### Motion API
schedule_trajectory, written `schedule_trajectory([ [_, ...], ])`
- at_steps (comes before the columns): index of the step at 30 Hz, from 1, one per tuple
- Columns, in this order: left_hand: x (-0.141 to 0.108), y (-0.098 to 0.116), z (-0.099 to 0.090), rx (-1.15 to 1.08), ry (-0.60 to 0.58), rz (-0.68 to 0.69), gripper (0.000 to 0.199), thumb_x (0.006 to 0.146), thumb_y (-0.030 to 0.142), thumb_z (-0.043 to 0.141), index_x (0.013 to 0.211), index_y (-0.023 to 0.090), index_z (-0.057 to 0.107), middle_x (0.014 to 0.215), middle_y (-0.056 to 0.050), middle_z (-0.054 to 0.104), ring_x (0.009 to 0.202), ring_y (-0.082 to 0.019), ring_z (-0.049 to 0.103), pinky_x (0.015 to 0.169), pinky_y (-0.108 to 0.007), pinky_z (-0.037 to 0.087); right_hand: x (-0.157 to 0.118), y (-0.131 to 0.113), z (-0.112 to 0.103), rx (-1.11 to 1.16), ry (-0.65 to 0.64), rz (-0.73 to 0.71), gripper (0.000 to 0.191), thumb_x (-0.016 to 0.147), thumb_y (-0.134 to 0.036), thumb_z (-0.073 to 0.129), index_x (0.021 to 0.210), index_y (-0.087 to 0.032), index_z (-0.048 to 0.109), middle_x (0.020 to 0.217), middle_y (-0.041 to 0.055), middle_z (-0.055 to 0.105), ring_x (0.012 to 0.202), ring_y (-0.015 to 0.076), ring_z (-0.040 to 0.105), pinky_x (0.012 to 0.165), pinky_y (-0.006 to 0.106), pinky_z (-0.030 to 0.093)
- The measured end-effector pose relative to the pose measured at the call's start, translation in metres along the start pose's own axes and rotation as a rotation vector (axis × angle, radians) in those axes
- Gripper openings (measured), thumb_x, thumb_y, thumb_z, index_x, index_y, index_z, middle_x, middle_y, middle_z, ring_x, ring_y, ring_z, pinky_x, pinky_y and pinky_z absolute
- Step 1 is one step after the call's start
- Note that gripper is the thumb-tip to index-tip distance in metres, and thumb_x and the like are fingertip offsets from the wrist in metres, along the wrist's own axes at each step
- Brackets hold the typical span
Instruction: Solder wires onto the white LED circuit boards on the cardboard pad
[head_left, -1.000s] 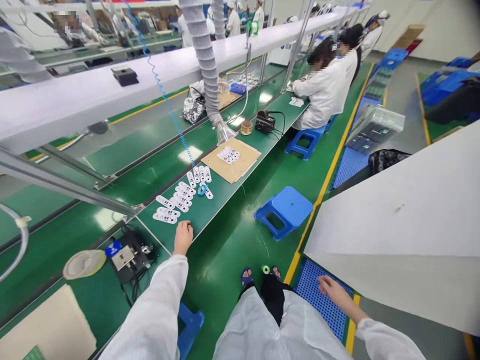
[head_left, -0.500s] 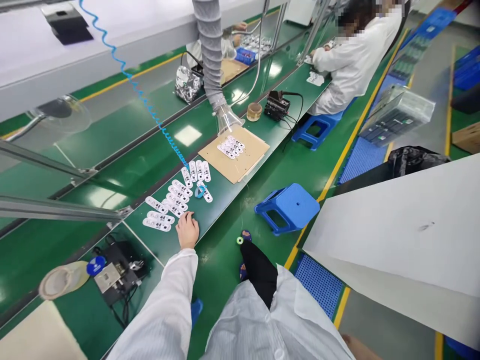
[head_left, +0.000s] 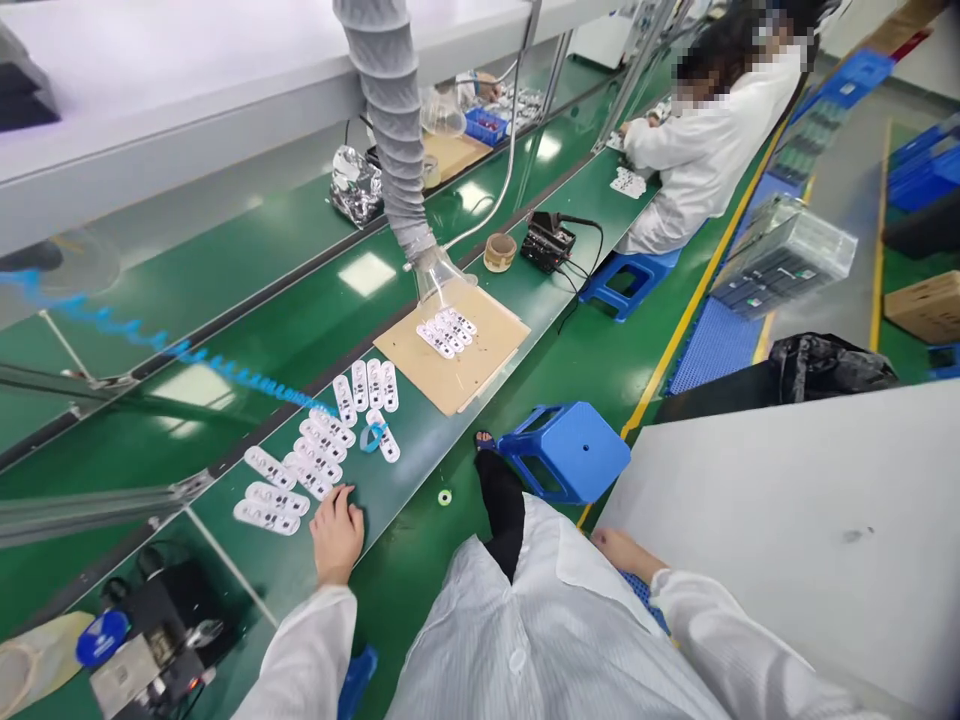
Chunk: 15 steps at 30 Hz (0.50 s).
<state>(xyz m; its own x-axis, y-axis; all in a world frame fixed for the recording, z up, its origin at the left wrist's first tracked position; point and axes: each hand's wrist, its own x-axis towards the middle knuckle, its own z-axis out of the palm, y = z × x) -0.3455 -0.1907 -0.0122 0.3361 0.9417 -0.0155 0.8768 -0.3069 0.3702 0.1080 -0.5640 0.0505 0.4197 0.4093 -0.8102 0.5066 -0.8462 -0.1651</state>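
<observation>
Strips (head_left: 296,465) lie in rows on the surface (head_left: 431,445), our left hand (head_left: 337,535) resting just beside them, its grip loosely apart. Our right hand (head_left: 619,550) hangs open, off the surface. Sorting seems in hand; the next pick calls for only a short reach.

No legible text in this view. Entry: white strips (head_left: 266,517) on the worktop (head_left: 420,445) bear small dark markings, too small to read. Round blue label (head_left: 102,638) on the bench machine (head_left: 124,675): nothing readable.
</observation>
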Motion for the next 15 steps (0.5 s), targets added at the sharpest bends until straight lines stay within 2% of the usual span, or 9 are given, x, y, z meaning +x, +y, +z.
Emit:
schedule_trajectory([
  [4,-0.002,0.007,-0.003,-0.021,0.022,-0.080,0.041,0.097,0.032,0.046,0.128,0.025,0.073,0.140,-0.018,0.070,0.128,-0.042,0.065,0.110,-0.061,0.050,0.093,-0.054,-0.084,-0.101,-0.044,-0.103,0.027,0.110,-0.041,0.068,0.115,-0.015,0.074,0.116,0.0078,0.075,0.108,0.0245,0.074,0.097,0.043,0.063],
  [7,-0.001,0.022,0.000,-0.036,0.068,-0.181,0.034,0.091,0.034,0.050,0.114,0.028,0.074,0.130,-0.017,0.073,0.121,-0.042,0.067,0.107,-0.061,0.052,0.150,-0.101,-0.129,-0.182,-0.090,-0.272,0.030,0.108,-0.042,0.071,0.122,-0.015,0.073,0.122,0.0087,0.074,0.112,0.0253,0.073,0.101,0.047,0.062],
  [10,0.013,0.041,0.016,-0.018,0.190,-0.332,0.028,0.087,0.035,0.053,0.106,0.021,0.069,0.124,-0.022,0.069,0.121,-0.046,0.063,0.108,-0.069,0.048,0.193,-0.143,-0.146,-0.270,-0.164,-0.444,0.029,0.108,-0.040,0.070,0.124,-0.015,0.072,0.127,0.0096,0.074,0.118,0.0264,0.072,0.107,0.051,0.060],
  [12,0.028,0.053,0.031,-0.003,0.307,-0.429,0.030,0.087,0.034,0.053,0.109,0.016,0.063,0.121,-0.025,0.064,0.125,-0.049,0.058,0.108,-0.074,0.046,0.218,-0.168,-0.145,-0.323,-0.207,-0.530,0.028,0.107,-0.038,0.072,0.125,-0.016,0.072,0.131,0.0106,0.073,0.123,0.0275,0.071,0.109,0.053,0.058],
  [15,0.050,0.071,0.052,-0.012,0.456,-0.504,0.035,0.088,0.031,0.054,0.119,0.014,0.053,0.121,-0.024,0.057,0.132,-0.047,0.051,0.113,-0.075,0.043,0.254,-0.201,-0.139,-0.377,-0.251,-0.614,0.031,0.106,-0.037,0.074,0.128,-0.016,0.072,0.136,0.0117,0.071,0.125,0.0287,0.069,0.109,0.053,0.059],
])
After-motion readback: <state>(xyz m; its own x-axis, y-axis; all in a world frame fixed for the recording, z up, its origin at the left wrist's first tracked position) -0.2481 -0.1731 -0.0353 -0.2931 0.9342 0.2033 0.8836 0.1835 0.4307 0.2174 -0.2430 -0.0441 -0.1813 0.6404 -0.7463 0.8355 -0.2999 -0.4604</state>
